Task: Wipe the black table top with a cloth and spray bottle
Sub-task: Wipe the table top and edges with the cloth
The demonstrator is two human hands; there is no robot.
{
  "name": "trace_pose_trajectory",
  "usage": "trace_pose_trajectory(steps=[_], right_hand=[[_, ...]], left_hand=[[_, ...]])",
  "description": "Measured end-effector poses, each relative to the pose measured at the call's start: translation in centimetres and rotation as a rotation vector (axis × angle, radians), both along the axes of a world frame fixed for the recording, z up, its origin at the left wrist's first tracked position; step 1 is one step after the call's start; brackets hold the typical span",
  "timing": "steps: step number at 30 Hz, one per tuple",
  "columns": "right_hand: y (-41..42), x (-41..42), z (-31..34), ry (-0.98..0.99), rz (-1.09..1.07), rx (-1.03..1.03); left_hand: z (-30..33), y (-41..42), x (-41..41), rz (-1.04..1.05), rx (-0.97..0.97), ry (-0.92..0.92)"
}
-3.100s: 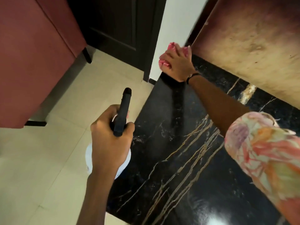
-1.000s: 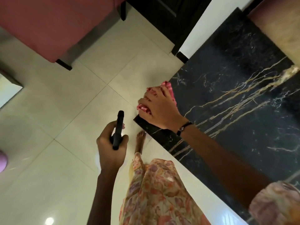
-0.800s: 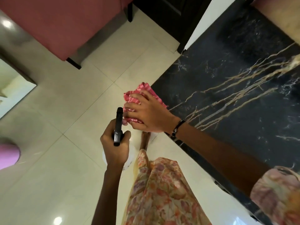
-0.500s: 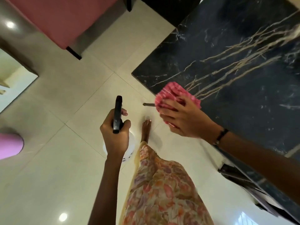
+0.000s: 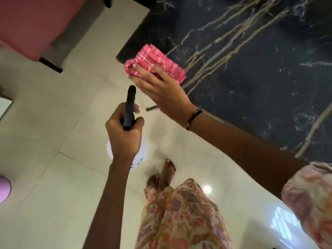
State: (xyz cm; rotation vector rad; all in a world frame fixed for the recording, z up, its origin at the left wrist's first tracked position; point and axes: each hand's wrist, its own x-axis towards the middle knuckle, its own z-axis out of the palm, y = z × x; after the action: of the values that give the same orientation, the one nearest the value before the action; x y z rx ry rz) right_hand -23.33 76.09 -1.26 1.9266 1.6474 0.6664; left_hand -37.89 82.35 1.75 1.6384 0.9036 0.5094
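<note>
The black marble table top (image 5: 251, 60) with pale veins fills the upper right. My right hand (image 5: 161, 92) holds a folded pink checked cloth (image 5: 154, 62) at the table's near left corner, partly over the edge. My left hand (image 5: 124, 133) grips a spray bottle (image 5: 129, 108) by its black head, held over the floor just left of the table; the bottle's white body shows below my fist.
A pink upholstered seat (image 5: 36, 24) with dark legs stands at the upper left. Glossy cream floor tiles (image 5: 45, 159) lie below. My bare feet (image 5: 161, 175) and floral garment are at the bottom centre. A pink object (image 5: 4, 189) sits at the left edge.
My right hand brought the cloth down the table's left edge from the far corner to the near corner, briefly off the edge, then back onto it. The left hand kept the bottle beside the table.
</note>
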Motion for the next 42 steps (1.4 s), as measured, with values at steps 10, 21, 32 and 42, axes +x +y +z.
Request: trace_pose_trajectory(steps=[10,21,32,42], right_hand=[[-27.2,-2.4,1.5,-0.016,-0.238,-0.124],[-23.0,-2.7,-1.1,-0.011,-0.184,-0.012],[-52.9,-4.9,1.4,-0.04,-0.391,-0.054],[-50.1,-3.9,-0.8,0.054,-0.216,-0.059]], left_hand=[[1.5,-3.9,-1.5,-0.313,0.022,-0.029],[1.2,-10.6,-0.6,-0.478,0.095,0.014],[0.8,-23.1,-0.2,-0.542,0.073,0.036],[1.4,-34.9,1.6,-0.561,0.048,0.024]])
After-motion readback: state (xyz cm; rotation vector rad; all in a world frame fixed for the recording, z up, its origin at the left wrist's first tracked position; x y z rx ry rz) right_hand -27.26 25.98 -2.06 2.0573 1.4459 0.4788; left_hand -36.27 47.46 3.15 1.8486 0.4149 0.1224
